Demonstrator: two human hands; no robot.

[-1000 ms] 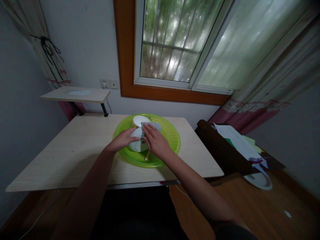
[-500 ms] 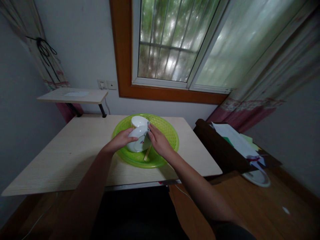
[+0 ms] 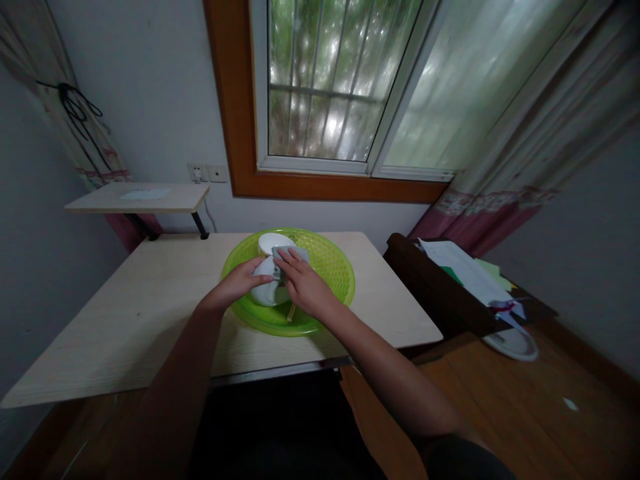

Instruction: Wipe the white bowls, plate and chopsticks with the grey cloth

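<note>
A round green plastic basket [image 3: 330, 267] sits on the light wooden table [image 3: 150, 300]. Inside it, my left hand [image 3: 240, 283] grips a white bowl [image 3: 263, 290] turned on its side. My right hand [image 3: 300, 283] presses a grey cloth [image 3: 285, 253] against the bowl, fingers closed on the cloth. Another white bowl [image 3: 273, 242] lies behind them in the basket. A wooden chopstick [image 3: 290, 312] pokes out below my right hand.
A small raised shelf [image 3: 140, 197] stands at the table's back left, below wall sockets [image 3: 207, 173]. To the right, a dark wooden chair [image 3: 440, 293] holds papers [image 3: 465, 267]. A white plate [image 3: 510, 343] lies on the wooden floor. A barred window is ahead.
My right hand with the cloth slid across the bowl and back over its top. The view has shifted slightly right; the left hand still holds the bowl.
</note>
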